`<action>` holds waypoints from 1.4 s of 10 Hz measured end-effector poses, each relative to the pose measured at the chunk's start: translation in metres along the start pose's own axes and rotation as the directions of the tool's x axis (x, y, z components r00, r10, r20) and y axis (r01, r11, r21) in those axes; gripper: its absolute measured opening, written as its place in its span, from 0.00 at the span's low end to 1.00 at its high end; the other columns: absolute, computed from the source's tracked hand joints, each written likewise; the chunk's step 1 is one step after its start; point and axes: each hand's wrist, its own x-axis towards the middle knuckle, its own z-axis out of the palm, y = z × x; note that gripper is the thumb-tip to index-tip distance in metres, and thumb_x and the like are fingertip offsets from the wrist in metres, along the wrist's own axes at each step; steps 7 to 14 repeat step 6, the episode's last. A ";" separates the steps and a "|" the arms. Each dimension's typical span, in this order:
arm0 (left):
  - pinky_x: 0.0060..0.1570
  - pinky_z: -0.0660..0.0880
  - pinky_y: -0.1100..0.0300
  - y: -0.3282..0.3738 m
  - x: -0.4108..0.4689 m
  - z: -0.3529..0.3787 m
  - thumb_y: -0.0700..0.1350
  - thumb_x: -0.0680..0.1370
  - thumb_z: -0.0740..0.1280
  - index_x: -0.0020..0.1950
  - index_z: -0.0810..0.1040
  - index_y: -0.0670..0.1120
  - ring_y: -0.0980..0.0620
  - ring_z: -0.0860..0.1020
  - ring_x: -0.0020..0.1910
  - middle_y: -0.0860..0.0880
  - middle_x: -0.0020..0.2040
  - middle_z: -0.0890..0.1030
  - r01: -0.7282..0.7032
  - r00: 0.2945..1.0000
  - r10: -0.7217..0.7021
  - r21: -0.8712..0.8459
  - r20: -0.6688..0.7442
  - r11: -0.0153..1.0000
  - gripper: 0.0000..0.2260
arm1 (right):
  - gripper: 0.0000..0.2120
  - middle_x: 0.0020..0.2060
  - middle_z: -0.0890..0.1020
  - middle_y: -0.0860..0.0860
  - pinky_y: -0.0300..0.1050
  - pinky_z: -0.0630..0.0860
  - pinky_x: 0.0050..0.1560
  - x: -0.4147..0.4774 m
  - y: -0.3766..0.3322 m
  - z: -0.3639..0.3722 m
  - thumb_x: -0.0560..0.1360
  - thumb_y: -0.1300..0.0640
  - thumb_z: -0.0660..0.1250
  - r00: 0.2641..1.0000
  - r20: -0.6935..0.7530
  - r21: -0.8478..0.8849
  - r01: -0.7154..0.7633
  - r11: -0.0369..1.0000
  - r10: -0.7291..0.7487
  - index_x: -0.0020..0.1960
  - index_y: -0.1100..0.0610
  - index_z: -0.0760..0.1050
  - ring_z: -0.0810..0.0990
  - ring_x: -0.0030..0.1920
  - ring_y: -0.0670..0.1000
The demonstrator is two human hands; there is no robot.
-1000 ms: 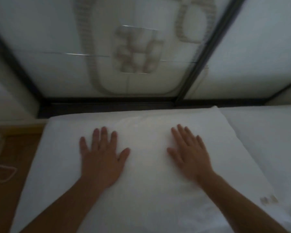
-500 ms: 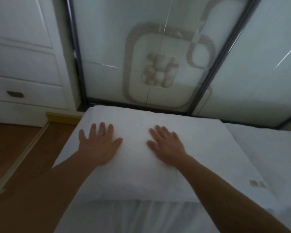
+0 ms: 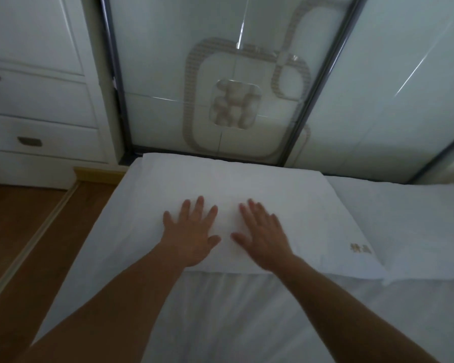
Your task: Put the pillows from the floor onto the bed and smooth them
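A white pillow (image 3: 247, 187) lies flat at the head of the bed (image 3: 247, 310), with a small gold mark near its right front corner. My left hand (image 3: 192, 234) rests palm down on the pillow's front middle, fingers spread. Just to its right, my right hand (image 3: 262, 234) lies flat on the same pillow, fingers apart. The two thumbs are close together without touching. A second white pillow (image 3: 404, 226) lies beside the first on the right, touching its edge. Neither hand holds anything.
A glass sliding door (image 3: 220, 74) with a patterned panel stands right behind the bed head. White drawers (image 3: 37, 113) are at the back left. A wooden floor (image 3: 24, 231) with a floor rail runs along the bed's left side.
Both hands have slid toward the pillow's near edge and closer together. The view has pulled back, showing more of the sheet and the drawers on the left.
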 end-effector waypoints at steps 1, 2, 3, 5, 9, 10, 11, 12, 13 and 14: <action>0.65 0.48 0.27 -0.021 -0.005 0.025 0.66 0.73 0.55 0.73 0.34 0.58 0.46 0.35 0.75 0.51 0.76 0.33 0.098 0.995 -0.099 0.061 0.028 0.993 0.38 | 0.38 0.76 0.42 0.47 0.56 0.43 0.72 0.000 0.020 0.022 0.73 0.29 0.49 0.996 0.073 -0.135 0.054 0.989 -0.044 0.75 0.44 0.40 0.40 0.75 0.50; 0.61 0.58 0.27 -0.048 -0.020 0.027 0.63 0.70 0.66 0.72 0.31 0.57 0.43 0.36 0.75 0.49 0.76 0.30 0.210 0.975 -0.214 0.061 0.065 0.976 0.47 | 0.41 0.76 0.41 0.48 0.56 0.43 0.72 -0.024 0.089 0.010 0.73 0.33 0.56 0.982 0.111 -0.210 -0.126 0.970 0.152 0.75 0.46 0.38 0.39 0.75 0.50; 0.64 0.59 0.29 -0.052 -0.035 0.009 0.56 0.72 0.66 0.74 0.32 0.53 0.40 0.41 0.75 0.46 0.76 0.33 0.290 0.952 -0.293 0.046 0.088 0.956 0.46 | 0.42 0.77 0.41 0.51 0.57 0.43 0.72 -0.053 0.123 -0.025 0.74 0.35 0.58 0.963 0.127 -0.225 -0.205 0.952 0.238 0.75 0.48 0.36 0.40 0.75 0.52; 0.72 0.56 0.41 -0.002 -0.076 -0.051 0.60 0.75 0.61 0.75 0.36 0.50 0.42 0.52 0.75 0.44 0.78 0.42 0.153 0.988 -0.152 -0.216 0.022 0.964 0.41 | 0.40 0.77 0.49 0.51 0.55 0.50 0.73 -0.090 0.055 -0.078 0.73 0.36 0.61 0.996 -0.013 0.020 -0.093 0.995 0.093 0.75 0.46 0.42 0.49 0.75 0.53; 0.71 0.58 0.46 0.026 -0.100 -0.085 0.60 0.75 0.62 0.76 0.41 0.51 0.45 0.56 0.75 0.46 0.78 0.48 0.031 0.996 -0.055 -0.322 -0.065 0.946 0.38 | 0.40 0.77 0.52 0.51 0.56 0.55 0.73 -0.100 0.035 -0.106 0.74 0.37 0.62 0.996 -0.041 0.038 -0.075 0.996 0.076 0.76 0.47 0.44 0.53 0.75 0.54; 0.71 0.58 0.46 0.026 -0.100 -0.085 0.60 0.75 0.62 0.76 0.41 0.51 0.45 0.56 0.75 0.46 0.78 0.48 0.031 0.996 -0.055 -0.322 -0.065 0.946 0.38 | 0.40 0.77 0.52 0.51 0.56 0.55 0.73 -0.100 0.035 -0.106 0.74 0.37 0.62 0.996 -0.041 0.038 -0.075 0.996 0.076 0.76 0.47 0.44 0.53 0.75 0.54; 0.71 0.58 0.46 0.026 -0.100 -0.085 0.60 0.75 0.62 0.76 0.41 0.51 0.45 0.56 0.75 0.46 0.78 0.48 0.031 0.996 -0.055 -0.322 -0.065 0.946 0.38 | 0.40 0.77 0.52 0.51 0.56 0.55 0.73 -0.100 0.035 -0.106 0.74 0.37 0.62 0.996 -0.041 0.038 -0.075 0.996 0.076 0.76 0.47 0.44 0.53 0.75 0.54; 0.71 0.58 0.46 0.026 -0.100 -0.085 0.60 0.75 0.62 0.76 0.41 0.51 0.45 0.56 0.75 0.46 0.78 0.48 0.031 0.996 -0.055 -0.322 -0.065 0.946 0.38 | 0.40 0.77 0.52 0.51 0.56 0.55 0.73 -0.100 0.035 -0.106 0.74 0.37 0.62 0.996 -0.041 0.038 -0.075 0.996 0.076 0.76 0.47 0.44 0.53 0.75 0.54; 0.71 0.58 0.46 0.026 -0.100 -0.085 0.60 0.75 0.62 0.76 0.41 0.51 0.45 0.56 0.75 0.46 0.78 0.48 0.031 0.996 -0.055 -0.322 -0.065 0.946 0.38 | 0.40 0.77 0.52 0.51 0.56 0.55 0.73 -0.100 0.035 -0.106 0.74 0.37 0.62 0.996 -0.041 0.038 -0.075 0.996 0.076 0.76 0.47 0.44 0.53 0.75 0.54; 0.71 0.58 0.46 0.026 -0.100 -0.085 0.60 0.75 0.62 0.76 0.41 0.51 0.45 0.56 0.75 0.46 0.78 0.48 0.031 0.996 -0.055 -0.322 -0.065 0.946 0.38 | 0.40 0.77 0.52 0.51 0.56 0.55 0.73 -0.100 0.035 -0.106 0.74 0.37 0.62 0.996 -0.041 0.038 -0.075 0.996 0.076 0.76 0.47 0.44 0.53 0.75 0.54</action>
